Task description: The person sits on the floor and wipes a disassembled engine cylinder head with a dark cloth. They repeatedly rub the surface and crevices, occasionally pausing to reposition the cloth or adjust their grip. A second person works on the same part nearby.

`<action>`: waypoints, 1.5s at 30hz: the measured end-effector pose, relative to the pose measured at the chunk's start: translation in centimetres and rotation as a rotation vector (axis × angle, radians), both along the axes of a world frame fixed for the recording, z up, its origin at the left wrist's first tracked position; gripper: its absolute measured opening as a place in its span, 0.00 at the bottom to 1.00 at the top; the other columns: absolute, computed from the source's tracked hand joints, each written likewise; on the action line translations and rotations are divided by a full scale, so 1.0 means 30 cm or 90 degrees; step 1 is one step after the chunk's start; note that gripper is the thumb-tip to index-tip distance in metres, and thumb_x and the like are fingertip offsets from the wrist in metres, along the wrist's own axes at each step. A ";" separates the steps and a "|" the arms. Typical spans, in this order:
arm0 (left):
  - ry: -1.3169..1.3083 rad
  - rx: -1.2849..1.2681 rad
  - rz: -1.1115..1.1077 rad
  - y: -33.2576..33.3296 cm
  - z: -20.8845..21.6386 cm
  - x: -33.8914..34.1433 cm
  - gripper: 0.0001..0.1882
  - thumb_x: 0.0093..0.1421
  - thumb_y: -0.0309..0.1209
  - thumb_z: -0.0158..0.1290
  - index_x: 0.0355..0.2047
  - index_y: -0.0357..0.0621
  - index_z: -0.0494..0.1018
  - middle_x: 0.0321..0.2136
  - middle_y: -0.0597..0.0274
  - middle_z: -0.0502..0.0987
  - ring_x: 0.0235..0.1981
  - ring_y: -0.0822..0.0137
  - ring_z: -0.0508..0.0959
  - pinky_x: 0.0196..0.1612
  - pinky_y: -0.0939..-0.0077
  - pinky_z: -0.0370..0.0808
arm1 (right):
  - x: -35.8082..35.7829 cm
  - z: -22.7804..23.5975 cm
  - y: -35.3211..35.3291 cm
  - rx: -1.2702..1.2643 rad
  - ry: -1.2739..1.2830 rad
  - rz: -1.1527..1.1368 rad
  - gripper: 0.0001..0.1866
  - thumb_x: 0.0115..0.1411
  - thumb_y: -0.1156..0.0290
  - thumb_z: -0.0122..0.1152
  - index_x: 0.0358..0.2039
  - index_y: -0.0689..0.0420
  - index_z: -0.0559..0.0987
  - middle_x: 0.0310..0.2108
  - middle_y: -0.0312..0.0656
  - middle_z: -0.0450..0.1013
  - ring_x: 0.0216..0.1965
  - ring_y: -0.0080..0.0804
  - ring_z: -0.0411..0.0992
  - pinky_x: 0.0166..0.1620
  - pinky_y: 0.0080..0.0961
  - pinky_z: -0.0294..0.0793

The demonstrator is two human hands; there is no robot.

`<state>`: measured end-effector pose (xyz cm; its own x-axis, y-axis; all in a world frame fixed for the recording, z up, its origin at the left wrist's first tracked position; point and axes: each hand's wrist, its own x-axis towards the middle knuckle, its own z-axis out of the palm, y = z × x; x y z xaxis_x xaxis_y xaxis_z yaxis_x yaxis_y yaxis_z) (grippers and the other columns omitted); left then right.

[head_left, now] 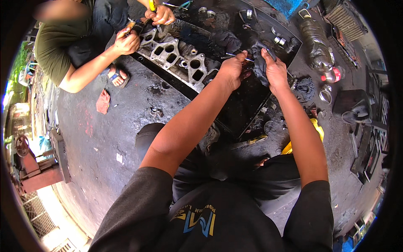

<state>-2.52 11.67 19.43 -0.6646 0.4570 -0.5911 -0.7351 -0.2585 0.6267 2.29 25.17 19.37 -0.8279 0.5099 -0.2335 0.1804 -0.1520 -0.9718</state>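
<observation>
Though crumpled, dark rag (260, 70) in right hand's (275, 70) pinch, slim rod (249, 59) in left hand's (233, 69).

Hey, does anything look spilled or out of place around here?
Two things, mildly. A reddish scrap lies alone on the floor near the co-worker's sandalled foot, apart from the other items. Dark smears stain the floor beside the black tray; I can't tell whether they're fresh.

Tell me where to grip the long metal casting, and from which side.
I'd take the metal casting by its right-end flange, coming from above: the port openings there face up, offering edges for fingers, and a co-worker's hand is near the left end.
</observation>
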 end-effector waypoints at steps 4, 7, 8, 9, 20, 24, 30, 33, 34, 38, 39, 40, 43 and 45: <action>0.018 -0.032 0.024 0.001 0.006 -0.028 0.16 0.67 0.47 0.44 0.38 0.49 0.71 0.33 0.65 0.72 0.37 0.64 0.71 0.47 0.62 0.69 | 0.009 0.006 0.032 -0.058 -0.010 0.009 0.26 0.56 0.53 0.65 0.43 0.64 0.76 0.40 0.40 0.75 0.41 0.25 0.71 0.49 0.23 0.66; 0.015 -0.009 0.120 -0.013 0.008 -0.058 0.17 0.68 0.47 0.41 0.36 0.50 0.72 0.31 0.67 0.75 0.34 0.65 0.71 0.45 0.65 0.68 | 0.028 0.026 0.035 -0.072 -0.006 0.013 0.26 0.56 0.54 0.64 0.43 0.66 0.76 0.39 0.40 0.75 0.40 0.25 0.71 0.48 0.23 0.67; -0.001 -0.016 0.143 -0.017 0.010 -0.065 0.17 0.69 0.47 0.39 0.36 0.50 0.71 0.34 0.67 0.76 0.34 0.66 0.71 0.45 0.65 0.68 | 0.034 0.034 0.033 -0.062 -0.010 0.025 0.26 0.57 0.53 0.64 0.43 0.66 0.76 0.39 0.40 0.76 0.39 0.25 0.71 0.48 0.22 0.67; -0.014 -0.008 0.144 -0.017 0.011 -0.066 0.17 0.69 0.46 0.38 0.37 0.50 0.71 0.34 0.67 0.76 0.33 0.65 0.71 0.45 0.66 0.68 | 0.035 0.042 0.029 -0.051 -0.031 0.016 0.26 0.57 0.53 0.64 0.42 0.66 0.77 0.38 0.39 0.76 0.39 0.24 0.71 0.47 0.22 0.67; 0.028 -0.081 -0.044 -0.006 0.021 -0.009 0.12 0.68 0.36 0.42 0.45 0.44 0.69 0.35 0.61 0.72 0.33 0.65 0.73 0.40 0.66 0.72 | 0.054 -0.017 -0.044 0.386 -0.073 0.129 0.22 0.51 0.59 0.67 0.38 0.63 0.75 0.29 0.54 0.76 0.35 0.46 0.77 0.41 0.34 0.73; 0.127 -0.204 -0.090 -0.014 0.030 -0.008 0.12 0.66 0.35 0.44 0.44 0.41 0.71 0.36 0.57 0.74 0.35 0.62 0.74 0.42 0.65 0.72 | 0.047 0.027 -0.011 0.311 -0.024 0.120 0.21 0.52 0.55 0.66 0.34 0.62 0.77 0.26 0.52 0.76 0.31 0.44 0.76 0.37 0.32 0.73; 0.952 -0.573 -0.442 -0.014 -0.011 0.011 0.12 0.59 0.30 0.48 0.37 0.33 0.75 0.41 0.41 0.75 0.42 0.47 0.76 0.46 0.63 0.71 | 0.048 0.044 0.058 0.392 -0.005 0.140 0.30 0.49 0.49 0.66 0.40 0.65 0.77 0.35 0.56 0.77 0.39 0.47 0.75 0.46 0.34 0.71; 0.995 -0.558 -0.471 -0.014 -0.041 0.001 0.15 0.61 0.31 0.45 0.39 0.31 0.74 0.37 0.36 0.75 0.41 0.42 0.76 0.49 0.58 0.72 | 0.041 -0.001 0.095 0.455 -0.098 0.076 0.34 0.49 0.49 0.66 0.42 0.70 0.74 0.38 0.62 0.75 0.44 0.53 0.74 0.49 0.37 0.70; 0.959 -0.570 -0.480 -0.020 -0.047 0.006 0.15 0.61 0.32 0.45 0.40 0.32 0.74 0.38 0.37 0.76 0.41 0.42 0.76 0.48 0.57 0.72 | 0.036 -0.017 0.112 0.363 -0.103 0.101 0.35 0.49 0.49 0.66 0.41 0.72 0.74 0.39 0.64 0.74 0.45 0.54 0.73 0.49 0.36 0.70; 0.663 -0.515 -0.367 -0.031 -0.032 0.019 0.15 0.62 0.36 0.47 0.37 0.33 0.75 0.34 0.38 0.77 0.34 0.42 0.77 0.41 0.59 0.74 | 0.067 -0.097 0.140 0.277 -0.257 0.110 0.26 0.51 0.56 0.62 0.31 0.74 0.77 0.31 0.61 0.76 0.36 0.50 0.77 0.40 0.37 0.75; 0.631 -0.471 -0.349 -0.029 -0.027 0.026 0.16 0.62 0.36 0.48 0.37 0.33 0.75 0.33 0.38 0.77 0.32 0.43 0.78 0.39 0.60 0.75 | 0.086 -0.118 0.144 0.196 -0.331 0.164 0.22 0.52 0.59 0.60 0.27 0.73 0.78 0.29 0.60 0.76 0.32 0.48 0.78 0.36 0.37 0.77; 0.578 -0.481 -0.312 -0.020 -0.021 0.026 0.16 0.63 0.36 0.48 0.35 0.32 0.75 0.28 0.43 0.78 0.25 0.54 0.80 0.34 0.66 0.76 | 0.094 -0.149 0.121 0.218 -0.390 0.161 0.18 0.51 0.63 0.58 0.23 0.71 0.79 0.29 0.57 0.77 0.28 0.44 0.79 0.29 0.38 0.78; 0.441 -0.307 -0.287 -0.005 -0.024 0.049 0.12 0.64 0.30 0.48 0.38 0.31 0.74 0.25 0.53 0.79 0.24 0.68 0.78 0.28 0.74 0.75 | 0.120 -0.218 0.084 0.532 -0.395 0.347 0.19 0.52 0.63 0.54 0.31 0.69 0.80 0.33 0.54 0.78 0.30 0.45 0.79 0.36 0.33 0.79; 0.453 -0.266 -0.251 0.019 -0.038 0.064 0.11 0.64 0.26 0.47 0.41 0.31 0.73 0.28 0.54 0.79 0.25 0.70 0.77 0.27 0.76 0.74 | 0.109 -0.219 0.084 0.308 -0.477 0.332 0.24 0.50 0.58 0.65 0.36 0.71 0.78 0.34 0.59 0.76 0.27 0.46 0.79 0.31 0.35 0.79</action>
<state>-0.60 12.24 18.29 -0.7765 0.5689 -0.2710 -0.1270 0.2800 0.9516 5.55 27.69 12.79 -0.6997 0.3058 -0.6457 0.6960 0.4956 -0.5196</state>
